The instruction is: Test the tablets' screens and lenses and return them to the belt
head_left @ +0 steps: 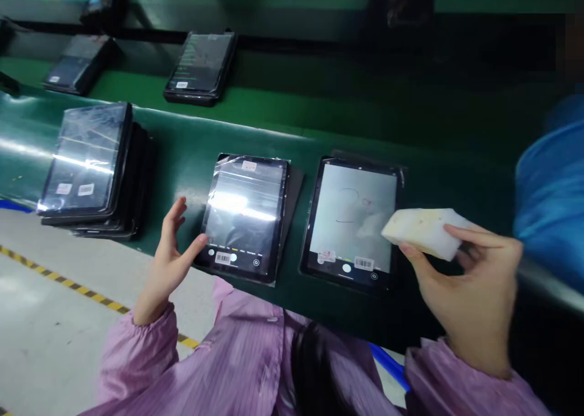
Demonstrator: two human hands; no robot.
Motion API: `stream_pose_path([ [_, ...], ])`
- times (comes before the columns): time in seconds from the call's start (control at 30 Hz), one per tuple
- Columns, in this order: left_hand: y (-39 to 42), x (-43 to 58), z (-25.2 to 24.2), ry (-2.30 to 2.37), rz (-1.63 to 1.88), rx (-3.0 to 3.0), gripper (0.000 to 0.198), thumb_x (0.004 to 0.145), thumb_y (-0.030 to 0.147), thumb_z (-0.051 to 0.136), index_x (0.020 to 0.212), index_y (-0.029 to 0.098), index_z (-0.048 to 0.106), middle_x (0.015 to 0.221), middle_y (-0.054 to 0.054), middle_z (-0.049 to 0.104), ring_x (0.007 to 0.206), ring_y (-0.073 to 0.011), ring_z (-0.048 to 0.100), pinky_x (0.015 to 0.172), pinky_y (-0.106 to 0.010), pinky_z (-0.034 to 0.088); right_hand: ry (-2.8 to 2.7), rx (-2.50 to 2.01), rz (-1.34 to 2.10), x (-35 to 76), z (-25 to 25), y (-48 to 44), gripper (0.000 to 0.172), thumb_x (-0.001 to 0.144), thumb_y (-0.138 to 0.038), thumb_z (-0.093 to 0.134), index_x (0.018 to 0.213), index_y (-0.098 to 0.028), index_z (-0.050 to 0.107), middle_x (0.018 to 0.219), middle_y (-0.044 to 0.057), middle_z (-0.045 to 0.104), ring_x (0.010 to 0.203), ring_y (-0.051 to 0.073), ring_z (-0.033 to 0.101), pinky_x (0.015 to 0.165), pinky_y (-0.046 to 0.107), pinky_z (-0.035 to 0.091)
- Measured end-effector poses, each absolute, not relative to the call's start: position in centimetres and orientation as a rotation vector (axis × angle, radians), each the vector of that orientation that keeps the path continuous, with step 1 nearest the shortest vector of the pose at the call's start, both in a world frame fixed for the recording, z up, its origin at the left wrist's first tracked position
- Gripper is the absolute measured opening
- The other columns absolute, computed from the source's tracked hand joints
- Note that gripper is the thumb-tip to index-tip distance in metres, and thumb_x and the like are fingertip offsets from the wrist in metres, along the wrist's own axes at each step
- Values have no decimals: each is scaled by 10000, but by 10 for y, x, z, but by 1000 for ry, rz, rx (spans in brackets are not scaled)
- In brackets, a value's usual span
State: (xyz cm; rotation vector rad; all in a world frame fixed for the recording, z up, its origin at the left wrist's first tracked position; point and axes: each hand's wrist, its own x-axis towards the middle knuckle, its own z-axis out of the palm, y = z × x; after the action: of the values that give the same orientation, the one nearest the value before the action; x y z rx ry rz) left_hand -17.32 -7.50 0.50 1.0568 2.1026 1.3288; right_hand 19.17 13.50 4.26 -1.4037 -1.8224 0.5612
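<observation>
Fingers of the right hand pinch a white sponge block just over the right edge of a lit tablet, while the left hand is spread open, thumb touching the lower left corner of a film-wrapped tablet. To wipe well, the sponge's flat face should meet the screen evenly, clear of the barcode stickers. Farther off on the green conveyor belt lie a stack of tablets, further devices, and, blurred at right, what may be a co-worker's blue sleeve.
</observation>
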Motion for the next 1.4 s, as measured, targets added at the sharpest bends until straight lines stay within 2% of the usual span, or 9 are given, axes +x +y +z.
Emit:
stream_pose_path([
  [0.17, -84, -159, -15, 1908, 1286, 890, 876, 868, 451, 800, 1611, 392, 339, 1722, -71, 324, 1595, -335, 297, 1294, -513, 319, -1992, -1145, 732, 108, 48, 110, 450, 815, -396, 843, 1133, -286, 545, 1359, 123, 640, 1201, 364, 681, 846, 526, 673],
  [0.33, -80, -146, -16, 1930, 1261, 928, 998, 851, 443, 822, 1647, 393, 221, 1738, -93, 262, 1606, -345, 265, 1290, -527, 320, -2141, -1006, 889, 66, 37, 104, 302, 909, -271, 736, 1121, -269, 521, 1370, 95, 650, 1163, 274, 706, 874, 417, 674],
  [0.53, -80, -149, -20, 1947, 1236, 964, 1092, 842, 453, 827, 1669, 381, 117, 1742, -114, 225, 1621, -355, 211, 1302, -548, 281, -2189, -1127, 835, 65, 43, 102, 284, 907, -271, 729, 1095, -269, 517, 1366, 97, 656, 1016, 261, 746, 746, 372, 675],
  [0.7, -84, -153, -23, 1796, 1320, 919, 929, 927, 497, 720, 1665, 395, 165, 1757, -69, 215, 1623, -329, 215, 1312, -519, 267, -2206, -1130, 822, 62, 46, 102, 267, 910, -269, 723, 1079, -263, 516, 1355, 108, 662, 1006, 268, 747, 771, 391, 670],
  [0.87, -82, -155, -26, 1772, 1415, 868, 859, 925, 466, 731, 1642, 415, 260, 1761, -27, 217, 1629, -339, 185, 1323, -510, 245, -2215, -1106, 787, 63, 42, 102, 274, 908, -249, 715, 1081, -254, 503, 1337, 117, 671, 1030, 269, 743, 762, 376, 664],
  [1.0, -81, -156, -26, 1773, 1399, 859, 934, 866, 466, 801, 1636, 415, 275, 1748, -43, 253, 1620, -360, 211, 1312, -529, 271, -2213, -1076, 779, 63, 40, 102, 280, 912, -241, 706, 1095, -259, 495, 1351, 109, 667, 1050, 262, 744, 790, 377, 665],
  [1.23, -75, -151, -22, 1988, 1222, 901, 1178, 747, 465, 906, 1661, 362, 170, 1735, -123, 251, 1607, -388, 239, 1297, -575, 277, -2207, -1075, 799, 63, 37, 102, 280, 911, -276, 703, 1110, -255, 507, 1380, 126, 652, 1044, 281, 745, 788, 397, 653],
  [1.3, -75, -151, -22, 2015, 1223, 898, 1180, 749, 474, 903, 1663, 347, 168, 1727, -139, 265, 1604, -388, 248, 1297, -578, 272, -2205, -1081, 810, 64, 36, 102, 283, 911, -285, 706, 1113, -256, 511, 1390, 121, 645, 1044, 277, 743, 798, 392, 645],
  [1.4, -76, -153, -24, 1937, 1296, 888, 1031, 845, 497, 814, 1660, 362, 197, 1730, -117, 277, 1609, -368, 246, 1297, -558, 284, -2202, -1069, 830, 64, 36, 102, 279, 913, -281, 702, 1115, -256, 513, 1402, 115, 636, 1093, 281, 727, 838, 394, 634],
])
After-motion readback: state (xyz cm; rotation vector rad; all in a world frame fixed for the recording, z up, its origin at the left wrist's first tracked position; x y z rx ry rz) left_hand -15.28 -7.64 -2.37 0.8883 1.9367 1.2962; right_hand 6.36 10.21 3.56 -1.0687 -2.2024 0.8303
